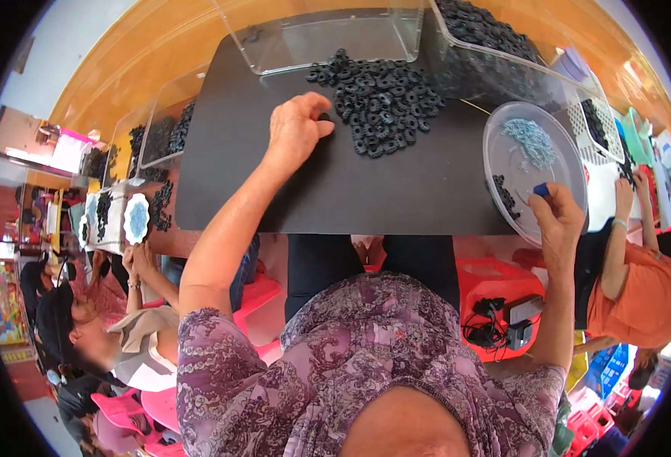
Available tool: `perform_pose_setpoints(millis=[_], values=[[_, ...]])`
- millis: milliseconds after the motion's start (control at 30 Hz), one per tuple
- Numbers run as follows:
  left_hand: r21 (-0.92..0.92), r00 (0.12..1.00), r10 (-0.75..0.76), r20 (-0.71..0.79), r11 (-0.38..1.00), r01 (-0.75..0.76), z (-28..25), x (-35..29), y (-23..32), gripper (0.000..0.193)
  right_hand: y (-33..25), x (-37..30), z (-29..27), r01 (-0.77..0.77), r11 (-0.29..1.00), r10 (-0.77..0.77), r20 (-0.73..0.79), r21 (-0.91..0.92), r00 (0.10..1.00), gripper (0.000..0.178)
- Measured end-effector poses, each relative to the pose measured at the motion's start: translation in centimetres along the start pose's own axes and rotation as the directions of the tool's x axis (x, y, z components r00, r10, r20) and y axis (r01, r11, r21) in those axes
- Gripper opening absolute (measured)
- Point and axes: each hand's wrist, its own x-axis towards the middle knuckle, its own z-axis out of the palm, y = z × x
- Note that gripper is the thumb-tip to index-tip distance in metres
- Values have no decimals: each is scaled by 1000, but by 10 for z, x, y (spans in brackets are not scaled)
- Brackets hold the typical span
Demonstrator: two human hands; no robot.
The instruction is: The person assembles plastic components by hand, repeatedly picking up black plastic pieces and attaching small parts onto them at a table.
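A heap of small black ring-shaped parts (pixel 385 107) lies on the dark table. Just left of it is my left hand (pixel 296 131), thumb and forefinger closed around what looks like one small black part. My right hand (pixel 556 212) is above the near right rim of a round clear plastic dish (pixel 520 179). Its fingers are pinched together, with a blue covering (pixel 541 190) on one fingertip; anything between them is too small to make out. In the dish are a mound of tiny pale-blue pieces (pixel 531 142) and a small cluster of black pieces (pixel 504 196).
A clear bin (pixel 328 42) stands behind the heap; another, full of black parts (pixel 488 34), is at far right. A white basket (pixel 596 126) is beyond the dish. A red stool (pixel 495 286) holds cables below the table. Other people sit left and right.
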Motion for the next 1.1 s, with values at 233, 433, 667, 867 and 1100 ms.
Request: perform_pose_setpoints(millis=[233, 433, 667, 867, 1100], values=[[-705, 947, -64, 314, 653, 278, 9, -36, 70, 18, -6, -11, -2, 42, 999, -44, -45, -28, 998, 12], [-821, 867, -31, 498, 305, 483, 41, -66, 112, 17, -37, -17, 24, 72, 984, -73, -1, 162, 997, 11], [-825, 841, 43, 539, 229, 517, 65, -80, 128, 17, -45, -25, 40, 67, 970, -104, 149, 234, 983, 9], [-841, 885, -1, 465, 314, 442, 80, -89, 128, 18, -42, -26, 44, 82, 971, -126, 186, 225, 974, 9], [-841, 908, -34, 417, 365, 399, 87, -93, 131, 19, -40, -27, 44, 112, 982, -138, 176, 149, 975, 11]])
